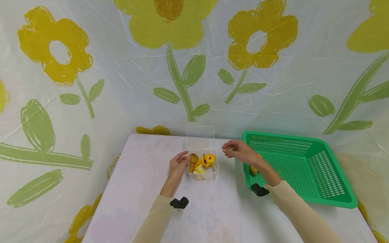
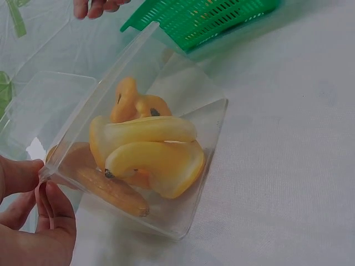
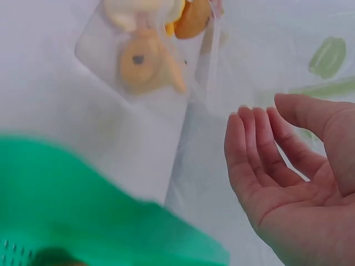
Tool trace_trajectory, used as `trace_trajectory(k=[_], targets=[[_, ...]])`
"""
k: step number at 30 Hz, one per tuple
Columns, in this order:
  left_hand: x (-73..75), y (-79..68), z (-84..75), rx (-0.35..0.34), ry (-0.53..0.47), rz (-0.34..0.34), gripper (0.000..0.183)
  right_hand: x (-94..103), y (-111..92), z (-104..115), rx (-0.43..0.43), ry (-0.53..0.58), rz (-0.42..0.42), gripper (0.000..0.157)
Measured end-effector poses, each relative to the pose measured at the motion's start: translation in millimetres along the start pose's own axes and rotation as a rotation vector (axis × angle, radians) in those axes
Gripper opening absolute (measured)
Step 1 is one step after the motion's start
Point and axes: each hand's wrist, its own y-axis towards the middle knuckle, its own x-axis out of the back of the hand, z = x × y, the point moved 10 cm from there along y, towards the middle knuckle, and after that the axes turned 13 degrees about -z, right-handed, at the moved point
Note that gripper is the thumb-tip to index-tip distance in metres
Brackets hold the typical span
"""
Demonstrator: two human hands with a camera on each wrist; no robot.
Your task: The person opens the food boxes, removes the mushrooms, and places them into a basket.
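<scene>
A clear plastic box (image 1: 209,176) stands on the table, its clear lid (image 1: 200,136) swung open at the back. My left hand (image 1: 177,168) pinches the box's left edge between thumb and fingers, which the left wrist view shows close up. Inside lie a brown mushroom-shaped piece (image 1: 193,158), pale yellow curved pieces (image 2: 161,160) and orange-yellow pieces with dark spots (image 1: 209,159). To the right of the box, my right hand (image 1: 241,151) hovers near the basket's left rim. Its fingers are loosely bent and hold nothing in the right wrist view.
A green perforated basket (image 1: 291,168) occupies the right side of the table. Yellow-brown pieces (image 1: 253,169) lie at its left end, partly hidden by my right forearm. A flower-printed cloth (image 1: 133,84) hangs behind the white-covered table (image 1: 133,202).
</scene>
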Motion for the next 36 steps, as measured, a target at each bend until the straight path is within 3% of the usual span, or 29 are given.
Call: trace_trajectory(k=[18,26,36], targets=[[1.1,-0.7,-0.7,0.006,-0.008,-0.002,0.034,-84.0,13,15,0.165,-0.036,0.127,0.020],[-0.8,-2.4,-0.8,0.010,-0.015,0.010,0.032,-106.9,14,11,0.193,-0.034,0.161,0.024],[0.5,-2.2,1.7,0.009,-0.018,0.001,0.033,-122.1,13,8,0.219,-0.158,0.128,0.021]])
